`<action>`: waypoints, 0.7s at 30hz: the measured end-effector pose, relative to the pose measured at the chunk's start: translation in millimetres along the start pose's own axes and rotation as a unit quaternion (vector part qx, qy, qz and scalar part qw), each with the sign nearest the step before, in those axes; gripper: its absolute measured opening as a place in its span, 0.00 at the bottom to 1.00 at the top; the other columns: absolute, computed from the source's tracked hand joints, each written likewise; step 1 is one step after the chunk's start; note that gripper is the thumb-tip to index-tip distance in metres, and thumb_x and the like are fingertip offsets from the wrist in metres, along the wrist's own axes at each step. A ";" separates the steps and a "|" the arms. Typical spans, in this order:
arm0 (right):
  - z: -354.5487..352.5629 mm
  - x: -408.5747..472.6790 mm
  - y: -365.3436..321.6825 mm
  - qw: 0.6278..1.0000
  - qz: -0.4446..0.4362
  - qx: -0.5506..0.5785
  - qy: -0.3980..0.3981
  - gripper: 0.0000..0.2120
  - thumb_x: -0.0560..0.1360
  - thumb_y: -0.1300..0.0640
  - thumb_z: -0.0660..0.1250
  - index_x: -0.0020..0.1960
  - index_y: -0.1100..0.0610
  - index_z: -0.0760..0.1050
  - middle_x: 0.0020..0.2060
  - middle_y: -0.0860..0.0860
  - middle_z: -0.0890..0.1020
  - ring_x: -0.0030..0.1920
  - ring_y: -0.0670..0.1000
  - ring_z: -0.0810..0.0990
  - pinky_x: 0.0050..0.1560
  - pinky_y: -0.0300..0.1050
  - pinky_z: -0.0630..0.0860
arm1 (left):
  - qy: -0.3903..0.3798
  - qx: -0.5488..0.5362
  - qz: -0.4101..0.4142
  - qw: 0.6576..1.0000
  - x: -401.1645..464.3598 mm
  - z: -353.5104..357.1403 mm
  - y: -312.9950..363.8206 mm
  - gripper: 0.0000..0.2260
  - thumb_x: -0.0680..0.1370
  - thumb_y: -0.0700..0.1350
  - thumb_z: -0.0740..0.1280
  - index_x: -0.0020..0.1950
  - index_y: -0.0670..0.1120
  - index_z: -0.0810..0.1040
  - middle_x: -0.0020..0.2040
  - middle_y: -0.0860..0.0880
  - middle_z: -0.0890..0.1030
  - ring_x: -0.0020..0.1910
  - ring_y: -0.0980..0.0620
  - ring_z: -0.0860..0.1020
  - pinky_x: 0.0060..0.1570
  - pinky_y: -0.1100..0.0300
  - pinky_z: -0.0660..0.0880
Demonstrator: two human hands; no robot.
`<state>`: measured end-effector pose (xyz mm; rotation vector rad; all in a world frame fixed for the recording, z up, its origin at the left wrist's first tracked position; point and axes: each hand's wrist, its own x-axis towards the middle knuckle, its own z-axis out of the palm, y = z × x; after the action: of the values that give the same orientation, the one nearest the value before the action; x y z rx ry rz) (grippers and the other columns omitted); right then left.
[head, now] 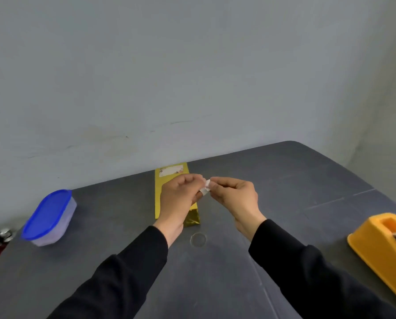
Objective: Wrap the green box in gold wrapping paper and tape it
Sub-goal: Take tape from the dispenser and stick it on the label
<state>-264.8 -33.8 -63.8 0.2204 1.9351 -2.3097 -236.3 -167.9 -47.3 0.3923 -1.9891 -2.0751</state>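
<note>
- Fingers: thumb and forefinger tips of both hands meet above the worktop, pinching a small strip of clear tape between them; the other fingers are curled in.
- Left hand: raised, back toward the camera, holding the left end of the strip; it hangs over the middle of the wrapped box and hides part of it.
- Right hand: raised just beside the left, holding the right end of the strip, clear of the box.
- Sleeves: black, one on each forearm, reaching to the wrists.
- Gold-wrapped box: long and narrow, lying flat on the worktop under the hands, its length running away from the person. Gold paper covers all visible faces; the near end shows folded, creased foil. A pale label sits on the top face at the far end. No green shows.
- Worktop: dark grey, with a rounded far corner, set against a plain grey wall.
- Small clear round disc: on the worktop just in front of the box's near end; what it is cannot be told.
- Tape dispenser: orange-yellow, at the right edge, well apart from the box.
- Plastic container: translucent with a blue lid, at the left, well apart from the box.
</note>
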 end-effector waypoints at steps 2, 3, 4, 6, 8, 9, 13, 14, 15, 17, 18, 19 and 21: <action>-4.4 -2.7 -26.5 0.999 0.021 0.016 0.025 0.06 0.72 0.61 0.79 0.48 0.54 0.87 0.40 0.52 0.87 0.48 0.53 0.88 0.53 0.45 0.84 | -0.014 -0.017 -0.033 0.999 -2.0 11.9 24.8 0.07 0.73 0.41 0.78 0.50 0.45 0.87 0.49 0.48 0.87 0.52 0.50 0.85 0.54 0.55 0.82; -6.2 -6.0 -38.5 0.998 0.034 0.030 0.034 0.07 0.72 0.62 0.79 0.49 0.55 0.87 0.38 0.51 0.86 0.48 0.54 0.88 0.53 0.46 0.84 | -0.015 -0.008 -0.038 0.999 -7.0 16.7 34.6 0.09 0.73 0.41 0.78 0.52 0.46 0.87 0.48 0.49 0.88 0.52 0.52 0.86 0.53 0.58 0.81; -10.0 -8.4 -56.7 0.997 0.049 0.045 0.042 0.08 0.72 0.64 0.78 0.50 0.56 0.86 0.36 0.51 0.85 0.47 0.55 0.88 0.52 0.46 0.84 | -0.014 -0.002 -0.047 0.999 -10.7 24.2 49.8 0.10 0.73 0.40 0.78 0.53 0.46 0.86 0.48 0.50 0.88 0.51 0.54 0.86 0.52 0.61 0.81; -15.0 -20.7 -83.7 0.992 0.084 0.080 0.040 0.07 0.74 0.67 0.76 0.50 0.59 0.86 0.37 0.53 0.84 0.46 0.54 0.88 0.51 0.44 0.84 | -0.003 -0.013 -0.063 0.998 -24.8 34.3 72.9 0.11 0.73 0.38 0.77 0.55 0.46 0.86 0.47 0.49 0.88 0.50 0.55 0.85 0.51 0.65 0.80; -24.5 -38.0 -120.3 0.983 0.131 0.125 0.038 0.06 0.75 0.71 0.73 0.49 0.63 0.85 0.41 0.57 0.86 0.45 0.54 0.88 0.48 0.42 0.84 | 0.005 -0.029 -0.084 0.996 -39.2 45.3 106.1 0.12 0.73 0.36 0.77 0.54 0.45 0.86 0.47 0.47 0.88 0.47 0.56 0.85 0.48 0.67 0.79; -28.7 -50.9 -136.7 0.977 0.153 0.146 0.037 0.06 0.76 0.72 0.71 0.49 0.65 0.85 0.42 0.59 0.86 0.45 0.54 0.87 0.47 0.41 0.84 | 0.004 -0.037 -0.088 0.995 -51.8 49.8 122.9 0.11 0.73 0.35 0.77 0.53 0.45 0.86 0.46 0.47 0.88 0.45 0.57 0.85 0.45 0.68 0.79; -42.2 -87.5 -173.4 0.959 0.200 0.195 0.044 0.07 0.78 0.74 0.67 0.51 0.67 0.82 0.42 0.59 0.86 0.42 0.52 0.86 0.45 0.41 0.85 | 0.019 -0.034 -0.090 0.995 -88.6 66.2 156.4 0.09 0.73 0.37 0.77 0.52 0.47 0.87 0.44 0.49 0.88 0.38 0.59 0.81 0.38 0.69 0.75; -49.3 -97.8 -178.1 0.960 0.199 0.190 0.050 0.07 0.78 0.74 0.67 0.51 0.66 0.82 0.41 0.59 0.86 0.42 0.52 0.86 0.46 0.42 0.85 | 0.012 -0.039 -0.095 0.995 -101.1 71.1 160.8 0.09 0.73 0.37 0.77 0.52 0.47 0.87 0.44 0.49 0.88 0.38 0.58 0.80 0.36 0.68 0.75; -54.4 -107.7 -182.2 0.964 0.191 0.178 0.055 0.07 0.78 0.73 0.67 0.51 0.66 0.82 0.41 0.58 0.86 0.41 0.52 0.86 0.47 0.43 0.85 | 0.005 -0.049 -0.103 0.993 -111.4 75.2 165.3 0.10 0.74 0.37 0.77 0.53 0.47 0.87 0.44 0.49 0.88 0.39 0.57 0.81 0.37 0.68 0.76; -67.7 -125.7 -185.5 0.975 0.165 0.132 0.075 0.06 0.77 0.70 0.70 0.51 0.63 0.83 0.40 0.57 0.86 0.41 0.52 0.86 0.50 0.47 0.85 | -0.015 -0.078 -0.123 0.989 -131.7 83.5 172.3 0.10 0.74 0.36 0.76 0.54 0.45 0.87 0.47 0.47 0.88 0.46 0.56 0.85 0.44 0.66 0.80; -74.0 -133.1 -187.0 0.978 0.153 0.112 0.083 0.05 0.77 0.69 0.72 0.51 0.63 0.82 0.41 0.57 0.86 0.42 0.52 0.86 0.52 0.48 0.85 | -0.018 -0.092 -0.133 0.987 -139.9 86.8 175.9 0.09 0.75 0.36 0.76 0.53 0.44 0.87 0.48 0.46 0.88 0.49 0.53 0.86 0.49 0.63 0.81; -83.9 -143.0 -190.2 0.980 0.142 0.105 0.093 0.04 0.77 0.68 0.72 0.51 0.63 0.82 0.41 0.57 0.86 0.42 0.51 0.86 0.51 0.48 0.85 | -0.026 -0.105 -0.144 0.984 -151.0 93.0 181.4 0.07 0.75 0.37 0.76 0.52 0.43 0.87 0.48 0.45 0.88 0.50 0.51 0.86 0.52 0.59 0.81; -102.2 -159.7 -195.8 0.980 0.132 0.107 0.105 0.04 0.76 0.67 0.73 0.50 0.63 0.82 0.41 0.57 0.86 0.41 0.50 0.86 0.47 0.45 0.84 | -0.045 -0.116 -0.152 0.981 -170.8 104.7 188.4 0.05 0.75 0.40 0.76 0.49 0.41 0.88 0.48 0.43 0.88 0.50 0.49 0.86 0.55 0.55 0.80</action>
<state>-140.6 100.9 138.1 0.7231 1.6161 -2.3876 -116.0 -18.1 149.5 0.5967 -1.7970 -2.5198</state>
